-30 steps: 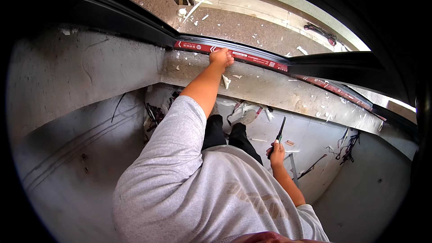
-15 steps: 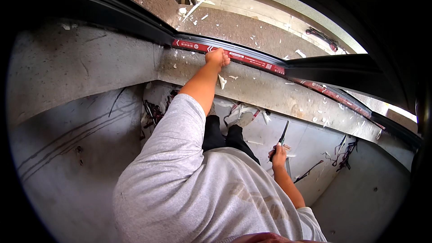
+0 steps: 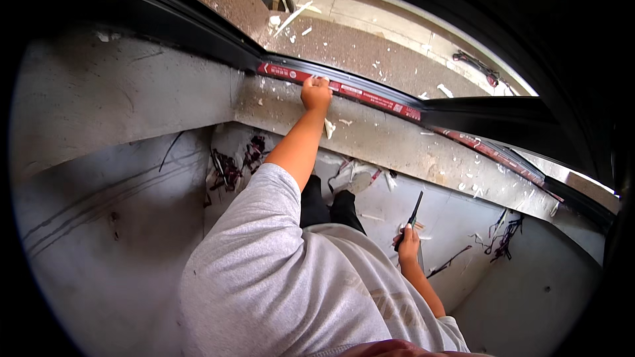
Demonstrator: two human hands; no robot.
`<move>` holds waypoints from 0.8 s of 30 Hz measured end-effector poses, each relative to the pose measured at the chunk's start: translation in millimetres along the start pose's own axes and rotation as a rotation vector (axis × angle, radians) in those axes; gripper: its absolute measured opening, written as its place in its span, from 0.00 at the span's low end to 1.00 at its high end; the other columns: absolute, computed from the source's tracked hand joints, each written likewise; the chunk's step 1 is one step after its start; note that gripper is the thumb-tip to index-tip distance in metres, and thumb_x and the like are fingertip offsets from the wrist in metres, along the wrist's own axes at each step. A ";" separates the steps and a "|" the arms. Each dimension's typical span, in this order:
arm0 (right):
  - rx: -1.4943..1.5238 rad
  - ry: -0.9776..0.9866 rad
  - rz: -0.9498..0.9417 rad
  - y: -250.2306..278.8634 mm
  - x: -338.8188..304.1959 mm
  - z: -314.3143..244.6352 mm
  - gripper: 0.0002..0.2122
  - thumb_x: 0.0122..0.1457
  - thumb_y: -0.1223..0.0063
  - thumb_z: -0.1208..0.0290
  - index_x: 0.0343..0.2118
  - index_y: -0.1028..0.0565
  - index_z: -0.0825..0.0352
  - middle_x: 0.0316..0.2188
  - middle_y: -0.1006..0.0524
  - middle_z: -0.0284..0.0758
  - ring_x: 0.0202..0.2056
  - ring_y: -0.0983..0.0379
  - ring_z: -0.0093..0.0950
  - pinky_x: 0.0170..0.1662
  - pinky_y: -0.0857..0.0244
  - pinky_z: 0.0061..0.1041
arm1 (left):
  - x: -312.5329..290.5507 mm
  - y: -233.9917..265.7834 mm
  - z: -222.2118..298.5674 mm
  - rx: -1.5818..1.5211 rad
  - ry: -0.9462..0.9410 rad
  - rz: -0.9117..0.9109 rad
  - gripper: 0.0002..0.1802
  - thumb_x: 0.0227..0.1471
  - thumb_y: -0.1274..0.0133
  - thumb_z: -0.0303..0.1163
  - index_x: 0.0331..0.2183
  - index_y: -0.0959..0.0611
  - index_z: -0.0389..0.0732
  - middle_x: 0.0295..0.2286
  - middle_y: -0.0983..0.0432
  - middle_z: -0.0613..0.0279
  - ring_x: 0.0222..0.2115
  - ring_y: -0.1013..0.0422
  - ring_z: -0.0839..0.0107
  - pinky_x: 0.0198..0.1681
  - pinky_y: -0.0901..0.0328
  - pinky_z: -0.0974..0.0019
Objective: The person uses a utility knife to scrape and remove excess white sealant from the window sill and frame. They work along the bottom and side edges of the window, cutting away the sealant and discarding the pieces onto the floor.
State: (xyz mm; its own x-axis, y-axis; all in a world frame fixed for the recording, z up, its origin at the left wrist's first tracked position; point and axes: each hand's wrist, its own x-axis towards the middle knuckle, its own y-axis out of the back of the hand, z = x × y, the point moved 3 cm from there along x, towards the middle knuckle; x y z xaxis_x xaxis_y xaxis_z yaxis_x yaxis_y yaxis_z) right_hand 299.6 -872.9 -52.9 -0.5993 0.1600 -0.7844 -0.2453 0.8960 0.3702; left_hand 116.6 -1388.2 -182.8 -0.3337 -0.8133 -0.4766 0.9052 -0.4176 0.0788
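Person seen from above, in a grey knit shirt (image 3: 258,225), reaching with the left arm to a dark window frame (image 3: 215,43) on the far side. A red printed strip (image 3: 370,98) lies along the frame's near edge, just beyond a pale sill. The left hand (image 3: 317,94) is at this strip with its fingers curled in; whether they pinch it or only rest against it, I cannot tell. The right hand (image 3: 409,241), lower and to the right, is closed around the handle of a slim dark tool (image 3: 415,210) that points away from the body.

The strip looks like thin film: probably light, limp and easy to tear, best taken by an end or a free edge. The tool seems light and stiff, safest held by its handle, clear of the narrow blade-like part.

The frame is smooth, straight and ridged. The sill (image 3: 397,140) is rough, blotchy and concrete-like, dotted with white crumbs; a jagged white scrap (image 3: 329,129) sits near the left wrist. Beyond the frame, a speckled brown ledge (image 3: 357,43) carries brittle-looking white slivers (image 3: 293,18). Stringy dark tangles (image 3: 506,235) lie at the right.
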 end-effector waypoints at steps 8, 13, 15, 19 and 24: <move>0.080 -0.010 0.029 -4.5 2.4 -1.4 0.20 0.67 0.58 0.52 0.31 0.30 0.68 0.15 0.28 0.36 0.13 0.33 0.25 0.19 0.39 0.24 | 21.1 -12.6 -27.9 0.403 -0.046 0.038 0.12 0.48 0.38 0.33 0.23 0.20 0.34 0.24 0.20 0.48 0.28 0.22 0.53 0.34 0.30 0.54; 0.047 -0.009 0.038 4.8 8.6 3.5 0.21 0.67 0.59 0.51 0.33 0.29 0.68 0.15 0.28 0.35 0.14 0.32 0.26 0.20 0.36 0.25 | 24.2 -9.6 -32.8 0.376 -0.076 0.057 0.11 0.48 0.42 0.33 0.23 0.20 0.34 0.24 0.20 0.46 0.29 0.22 0.49 0.35 0.30 0.54; 0.074 -0.002 0.058 10.0 11.2 4.1 0.20 0.67 0.59 0.51 0.34 0.29 0.68 0.15 0.29 0.35 0.14 0.32 0.26 0.19 0.36 0.25 | 24.6 -7.3 -31.3 0.378 -0.071 0.043 0.11 0.47 0.43 0.33 0.23 0.19 0.34 0.25 0.20 0.45 0.31 0.22 0.49 0.36 0.29 0.53; 0.046 -0.021 0.087 16.9 8.0 8.7 0.19 0.67 0.58 0.52 0.34 0.29 0.67 0.15 0.29 0.35 0.14 0.33 0.27 0.19 0.37 0.26 | -2.8 -14.7 13.1 0.576 -0.097 0.060 0.13 0.46 0.44 0.36 0.26 0.18 0.34 0.29 0.19 0.42 0.34 0.22 0.48 0.38 0.29 0.51; 0.073 -0.017 0.069 17.9 0.9 0.8 0.19 0.67 0.58 0.52 0.34 0.29 0.67 0.15 0.29 0.35 0.13 0.33 0.27 0.19 0.37 0.26 | 4.0 -6.9 11.1 0.611 0.087 0.229 0.16 0.46 0.45 0.38 0.25 0.20 0.31 0.30 0.20 0.40 0.35 0.22 0.46 0.39 0.29 0.50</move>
State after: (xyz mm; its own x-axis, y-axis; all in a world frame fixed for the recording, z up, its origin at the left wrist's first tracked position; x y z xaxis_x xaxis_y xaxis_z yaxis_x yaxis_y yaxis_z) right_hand 295.3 -856.4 -47.4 -0.5997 0.2292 -0.7667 -0.1474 0.9101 0.3874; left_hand 106.2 -1393.1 -175.5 -0.1046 -0.8841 -0.4555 0.6297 -0.4133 0.6577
